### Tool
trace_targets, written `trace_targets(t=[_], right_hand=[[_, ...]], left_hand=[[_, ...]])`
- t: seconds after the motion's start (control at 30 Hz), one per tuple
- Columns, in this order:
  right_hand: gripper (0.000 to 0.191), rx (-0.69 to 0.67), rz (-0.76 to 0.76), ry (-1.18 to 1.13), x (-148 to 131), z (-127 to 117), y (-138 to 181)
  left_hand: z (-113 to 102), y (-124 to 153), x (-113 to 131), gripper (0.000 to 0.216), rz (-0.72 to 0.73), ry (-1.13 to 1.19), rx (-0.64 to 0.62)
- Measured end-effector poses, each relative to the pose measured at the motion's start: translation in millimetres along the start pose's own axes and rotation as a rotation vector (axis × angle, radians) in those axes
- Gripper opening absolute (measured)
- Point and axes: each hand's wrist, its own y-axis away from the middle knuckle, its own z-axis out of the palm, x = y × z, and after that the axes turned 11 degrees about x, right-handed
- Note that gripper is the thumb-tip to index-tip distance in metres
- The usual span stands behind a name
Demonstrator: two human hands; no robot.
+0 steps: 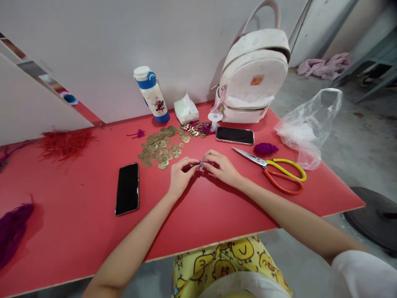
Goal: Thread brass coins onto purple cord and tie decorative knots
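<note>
My left hand (180, 176) and my right hand (222, 167) meet over the middle of the red table (77, 231). Both pinch a small piece with purple thread (201, 165) held between their fingertips; what the piece is I cannot make out. Just behind the hands lies a heap of brass coins (159, 147). Some coins with purple thread (198, 128) lie further back.
A black phone (127, 188) lies left of my hands, another phone (235, 135) behind them. Scissors with yellow and orange handles (274, 169), a purple yarn ball (265, 148) and a clear plastic bag (305, 128) lie right. Bottle (152, 94), tissues (186, 109), white backpack (254, 78) stand at the wall. Red threads (66, 142) lie left.
</note>
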Motion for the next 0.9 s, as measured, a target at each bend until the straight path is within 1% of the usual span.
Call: trace_targets(t=[0.17, 0.23, 0.3, 0.43, 0.53, 0.6, 0.9], right_hand=[[0.024, 0.091, 0.033, -0.119, 0.1, -0.7, -1.0], [0.024, 0.103, 0.046, -0.142, 0.3, -0.6, -1.2], [0.025, 0.083, 0.049, -0.133, 0.3, -0.4, -1.3], [0.026, 0.015, 0.074, -0.077, -0.5, -0.2, -0.9], [0.032, -0.005, 0.073, -0.078, -1.7, -0.3, -0.8], [0.035, 0.000, 0.063, -0.083, -2.6, -0.7, -1.0], [0.038, 0.052, 0.076, -0.177, -2.3, -1.0, -2.0]], left_hand=[[1.7, 0.1, 3.1, 0.010, -0.081, 0.038, -0.003], [2.1, 0.1, 3.9, 0.012, -0.107, 0.046, -0.010], [2.2, 0.0, 3.9, 0.014, -0.122, 0.055, -0.017], [1.6, 0.1, 2.9, 0.015, -0.105, 0.043, -0.045], [1.0, 0.6, 2.5, 0.017, -0.112, 0.056, -0.072], [0.9, 1.2, 2.9, 0.017, -0.122, 0.064, -0.084], [1.3, 2.7, 5.8, 0.013, -0.116, 0.060, -0.096]])
